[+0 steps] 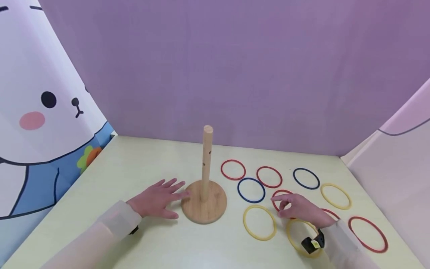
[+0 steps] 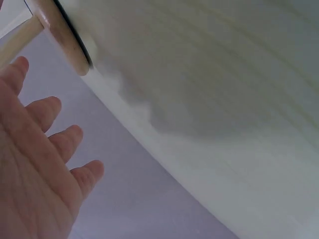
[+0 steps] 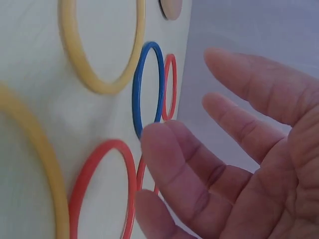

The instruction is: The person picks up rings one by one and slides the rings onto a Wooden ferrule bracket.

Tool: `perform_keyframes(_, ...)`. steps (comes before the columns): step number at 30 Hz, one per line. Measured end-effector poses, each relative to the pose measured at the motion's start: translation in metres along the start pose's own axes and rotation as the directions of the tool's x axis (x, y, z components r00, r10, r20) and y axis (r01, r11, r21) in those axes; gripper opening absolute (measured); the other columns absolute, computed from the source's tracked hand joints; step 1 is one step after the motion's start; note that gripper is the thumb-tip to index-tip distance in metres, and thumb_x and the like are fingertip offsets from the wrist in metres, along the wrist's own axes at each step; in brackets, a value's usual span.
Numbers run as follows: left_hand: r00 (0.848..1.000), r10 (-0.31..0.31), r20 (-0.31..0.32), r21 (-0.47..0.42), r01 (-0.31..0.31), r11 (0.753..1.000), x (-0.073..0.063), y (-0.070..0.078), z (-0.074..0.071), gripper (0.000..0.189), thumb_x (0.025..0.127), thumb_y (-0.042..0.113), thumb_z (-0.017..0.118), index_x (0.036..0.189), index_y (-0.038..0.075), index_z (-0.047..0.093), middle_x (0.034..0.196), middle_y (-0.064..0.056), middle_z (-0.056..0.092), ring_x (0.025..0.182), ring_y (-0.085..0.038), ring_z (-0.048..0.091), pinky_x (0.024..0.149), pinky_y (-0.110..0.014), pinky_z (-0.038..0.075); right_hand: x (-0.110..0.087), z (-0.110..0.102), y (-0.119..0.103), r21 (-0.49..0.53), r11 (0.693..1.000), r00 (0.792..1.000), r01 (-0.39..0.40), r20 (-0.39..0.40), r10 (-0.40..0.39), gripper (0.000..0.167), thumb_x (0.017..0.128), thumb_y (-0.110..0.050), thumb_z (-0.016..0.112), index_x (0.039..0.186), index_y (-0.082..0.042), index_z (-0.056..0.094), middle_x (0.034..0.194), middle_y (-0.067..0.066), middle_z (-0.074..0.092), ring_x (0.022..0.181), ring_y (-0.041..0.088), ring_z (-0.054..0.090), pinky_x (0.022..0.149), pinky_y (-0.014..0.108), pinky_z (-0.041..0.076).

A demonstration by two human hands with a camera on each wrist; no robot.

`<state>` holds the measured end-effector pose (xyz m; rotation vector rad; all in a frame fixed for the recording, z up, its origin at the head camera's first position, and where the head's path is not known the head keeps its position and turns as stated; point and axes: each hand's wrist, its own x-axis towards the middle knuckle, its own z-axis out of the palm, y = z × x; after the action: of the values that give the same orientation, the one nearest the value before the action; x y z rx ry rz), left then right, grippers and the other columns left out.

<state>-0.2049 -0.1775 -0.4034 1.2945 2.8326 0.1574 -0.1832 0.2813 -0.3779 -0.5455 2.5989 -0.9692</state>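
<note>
A wooden stand has a round base [image 1: 203, 216] and an upright post [image 1: 206, 160] with no ring on it. My left hand [image 1: 156, 200] is spread to the left of it, its fingers reaching to the base's edge; whether they touch is unclear. In the left wrist view, the fingers [image 2: 67, 142] are apart and hold nothing. My right hand [image 1: 302, 210], fingers loosely bent, hovers over a red ring [image 1: 281, 191] that it partly hides. In the right wrist view, nothing lies between the thumb and fingers [image 3: 164, 154]. A blue ring [image 1: 239, 189] and a yellow ring [image 1: 244, 222] lie left of this hand.
More rings lie flat on the pale table [image 1: 151, 153]: red ones [image 1: 233, 160] at the back, a dark blue one [image 1: 304, 169], a yellow one [image 1: 336, 185], and a red one [image 1: 384, 239] far right. Another yellow ring [image 1: 288, 231] lies partly under the right wrist. A purple wall [image 1: 235, 74] stands behind.
</note>
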Motion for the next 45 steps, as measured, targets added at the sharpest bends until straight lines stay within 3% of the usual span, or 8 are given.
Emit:
perform_keyframes(11,0.995,0.022,0.1,0.02,-0.024,0.999,0.013,0.01,-0.001,0.064,0.086,0.049,0.062,0.141,0.018,0.049,0.145,-0.016,0.044,0.128,-0.042,0.044,0.101,-0.06,0.035,0.01,0.014,0.0,0.025,0.995,0.996,0.093,-0.009,-0.093,0.04,0.075,-0.005,0.076,0.111,0.009,0.065,0.079,-0.001,0.063,0.073,0.006,0.054,0.059,0.022,0.046)
perform_keyframes(17,0.993,0.015,0.12,0.053,-0.021,0.998,0.019,0.013,0.004,0.062,0.086,0.048,0.061,0.141,0.021,0.05,0.145,-0.016,0.044,0.125,-0.041,0.047,0.099,-0.058,0.038,0.011,0.019,-0.003,0.087,0.996,1.0,0.014,0.001,-0.014,0.041,0.075,-0.001,0.074,0.113,0.009,0.064,0.076,0.0,0.061,0.063,0.01,0.055,0.054,0.023,0.045)
perform_keyframes(24,0.985,-0.053,0.162,-0.028,0.058,0.998,0.027,0.012,0.007,0.069,0.084,0.044,0.063,0.145,0.018,0.043,0.148,-0.024,0.035,0.13,-0.04,0.042,0.1,-0.061,0.035,0.015,0.02,-0.008,0.11,0.994,1.0,-0.017,0.001,0.017,0.04,0.076,0.001,0.073,0.113,0.01,0.063,0.073,0.001,0.059,0.06,0.014,0.054,0.053,0.022,0.044)
perform_keyframes(30,0.983,-0.048,0.176,-0.073,0.062,0.995,0.03,0.012,0.009,0.07,0.086,0.049,0.062,0.144,0.015,0.043,0.148,-0.022,0.035,0.131,-0.038,0.041,0.1,-0.061,0.035,0.015,0.023,-0.009,0.16,0.987,1.0,-0.024,0.0,0.024,0.04,0.076,0.002,0.072,0.113,0.013,0.062,0.07,0.001,0.056,0.06,0.016,0.053,0.053,0.023,0.044)
perform_keyframes(45,0.979,-0.064,0.192,-0.121,0.089,0.989,0.036,0.011,0.011,0.078,0.082,0.052,0.066,0.145,0.013,0.042,0.151,-0.021,0.032,0.135,-0.035,0.035,0.103,-0.06,0.032,0.017,0.026,-0.007,0.042,0.996,0.996,-0.078,-0.042,0.08,0.038,0.075,0.0,0.075,0.111,0.006,0.066,0.067,0.0,0.054,0.058,0.016,0.052,0.052,0.025,0.043)
